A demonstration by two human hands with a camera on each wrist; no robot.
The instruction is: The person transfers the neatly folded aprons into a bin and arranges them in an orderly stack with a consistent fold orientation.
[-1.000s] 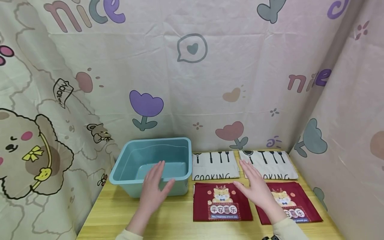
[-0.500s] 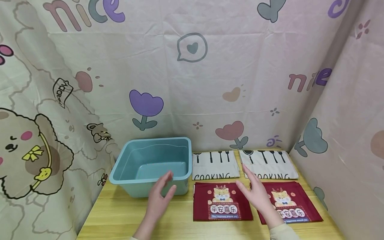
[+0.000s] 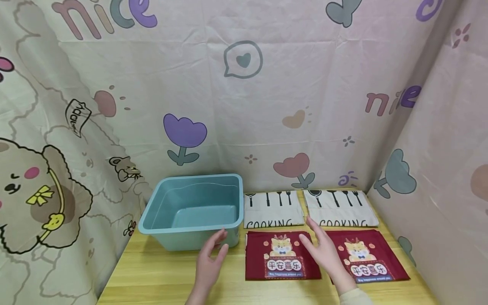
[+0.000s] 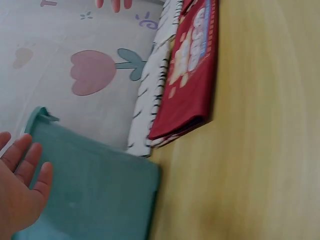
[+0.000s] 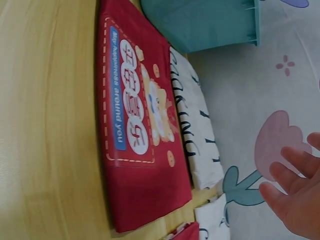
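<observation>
My left hand [image 3: 209, 267] hovers just in front of the right part of the blue-green plastic tub [image 3: 179, 240], fingers extended and holding nothing. In the left wrist view that hand [image 4: 22, 185] overlaps the tub's outer wall [image 4: 100, 185]. Between the two folded red cloths, my right hand [image 3: 324, 252] hangs in the air with its fingers apart. The left red cloth [image 3: 255, 260] and the right red cloth [image 3: 389, 258] carry a cartoon dog print. Behind them lie a left white cloth [image 3: 272, 214] and a right white cloth [image 3: 352, 214], printed with kitchen utensils and "COOKING".
A wooden table [image 3: 145, 279] bears everything. Patterned fabric [image 3: 244, 110] hangs behind it and along both sides. The tub stands at the back left with nothing visible inside, close beside the left white cloth.
My left hand has drawn back from over the tub's front rim and shifted right. My right hand has come slightly nearer to me. Tub and cloths stay where they were.
</observation>
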